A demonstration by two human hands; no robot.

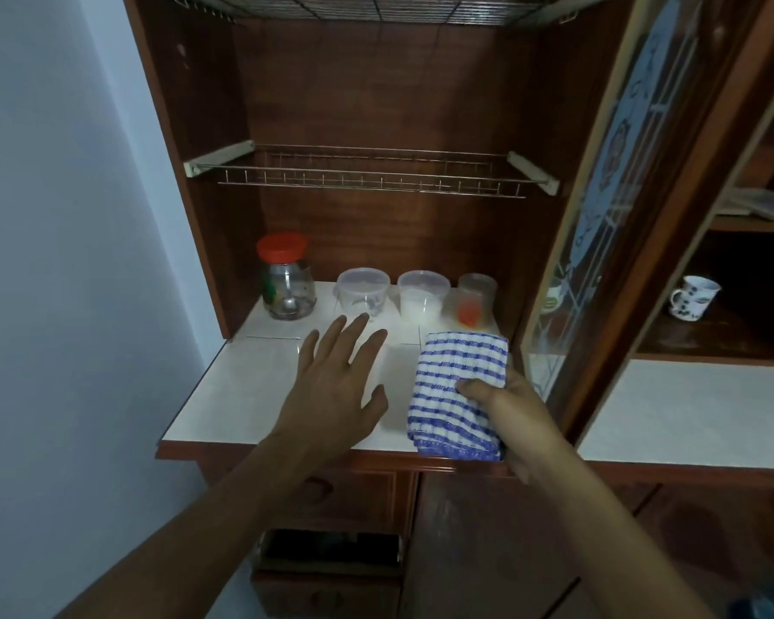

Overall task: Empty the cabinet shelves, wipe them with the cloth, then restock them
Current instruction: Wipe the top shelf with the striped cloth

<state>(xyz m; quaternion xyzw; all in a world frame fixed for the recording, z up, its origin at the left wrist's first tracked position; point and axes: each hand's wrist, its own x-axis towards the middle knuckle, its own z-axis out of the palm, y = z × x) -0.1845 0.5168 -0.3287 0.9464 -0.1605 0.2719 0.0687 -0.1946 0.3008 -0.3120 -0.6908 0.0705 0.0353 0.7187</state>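
The left hand [331, 386] is spread, held just short of the clear tub [362, 290]; the folded striped cloth [459, 390] is gripped in the right hand [510, 408]. Tbh the tub and red-lidded jar [287, 279], far back on the shelf [251, 386], are best lifted out upright before wiping.

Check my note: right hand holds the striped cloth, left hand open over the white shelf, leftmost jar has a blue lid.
The lid of the jar is red, not blue; the head view shows it. The right hand does hold the cloth, the left hand open over the shelf.
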